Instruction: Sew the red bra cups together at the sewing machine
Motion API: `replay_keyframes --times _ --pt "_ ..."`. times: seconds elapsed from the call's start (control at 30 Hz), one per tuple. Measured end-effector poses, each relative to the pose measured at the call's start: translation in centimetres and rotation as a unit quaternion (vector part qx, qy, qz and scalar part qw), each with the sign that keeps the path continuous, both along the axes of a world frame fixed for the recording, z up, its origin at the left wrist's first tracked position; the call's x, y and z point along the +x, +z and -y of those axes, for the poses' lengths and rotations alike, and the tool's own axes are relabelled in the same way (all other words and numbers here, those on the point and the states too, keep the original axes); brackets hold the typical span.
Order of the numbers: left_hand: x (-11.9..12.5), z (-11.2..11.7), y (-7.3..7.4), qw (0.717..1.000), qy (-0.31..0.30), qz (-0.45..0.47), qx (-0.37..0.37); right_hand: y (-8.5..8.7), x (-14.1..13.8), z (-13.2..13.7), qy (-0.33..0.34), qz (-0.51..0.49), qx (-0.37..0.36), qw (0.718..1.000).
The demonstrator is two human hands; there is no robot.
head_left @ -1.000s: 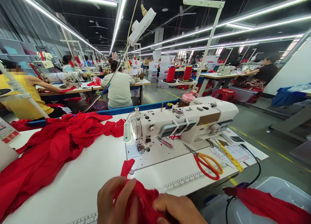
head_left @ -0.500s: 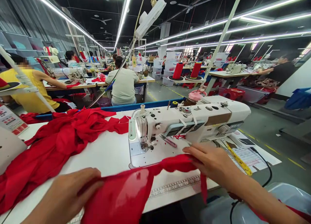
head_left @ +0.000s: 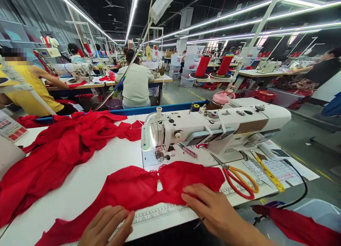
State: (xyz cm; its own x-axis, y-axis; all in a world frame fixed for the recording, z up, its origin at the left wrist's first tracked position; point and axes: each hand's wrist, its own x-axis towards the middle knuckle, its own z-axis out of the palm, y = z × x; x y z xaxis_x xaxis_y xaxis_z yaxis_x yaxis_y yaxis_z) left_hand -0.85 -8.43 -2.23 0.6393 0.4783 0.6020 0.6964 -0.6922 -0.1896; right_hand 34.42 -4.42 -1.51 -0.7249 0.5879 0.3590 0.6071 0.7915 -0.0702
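Note:
A red bra piece [head_left: 178,182] with two cups lies spread on the white table in front of the sewing machine [head_left: 213,128]. Lace edging shows at its middle, above a small gap. My left hand [head_left: 108,226] rests at the lower edge of the left cup, fingers stretched out. On the lower edge of the right cup lie the extended fingers of my right hand [head_left: 210,207]. A thin dark point sticks out beneath that palm; what it belongs to is hidden. Scissors [head_left: 239,182] with red and orange handles lie to the right of the cloth.
A heap of red fabric [head_left: 69,143] covers the table's left side. Pink-handled snips [head_left: 188,150] lie under the machine arm. A yellow tape measure [head_left: 268,171] lies over papers at right. Below the right edge, red cloth [head_left: 301,224] hangs over a clear bin. Co-workers sit beyond.
The red piece, held up between both hands before, now lies flat on the table. Both hands have let go and lowered onto its near edge. The scissors have come into sight.

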Motion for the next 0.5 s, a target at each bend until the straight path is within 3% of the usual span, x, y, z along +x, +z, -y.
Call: replay_keyframes --times 0.1,0.2,0.37,0.5 --pt "4.2 -2.5 -0.1 0.995 -0.081 0.051 -0.022 -0.2 -3.3 -1.2 0.028 -0.017 -0.055 0.998" --pt "6.4 -4.8 -0.9 0.994 -0.077 0.02 -0.076 -0.9 -5.4 -2.7 0.027 -0.005 -0.066 0.997" --pt "5.5 -5.5 -2.7 0.99 -0.041 0.019 -0.136 -1.9 -5.2 -4.1 -0.006 -0.035 -0.129 0.991" --pt "5.0 -5.5 -3.1 0.981 -0.002 -0.021 -0.194 -1.7 -4.7 -4.7 0.003 -0.057 -0.163 0.985"
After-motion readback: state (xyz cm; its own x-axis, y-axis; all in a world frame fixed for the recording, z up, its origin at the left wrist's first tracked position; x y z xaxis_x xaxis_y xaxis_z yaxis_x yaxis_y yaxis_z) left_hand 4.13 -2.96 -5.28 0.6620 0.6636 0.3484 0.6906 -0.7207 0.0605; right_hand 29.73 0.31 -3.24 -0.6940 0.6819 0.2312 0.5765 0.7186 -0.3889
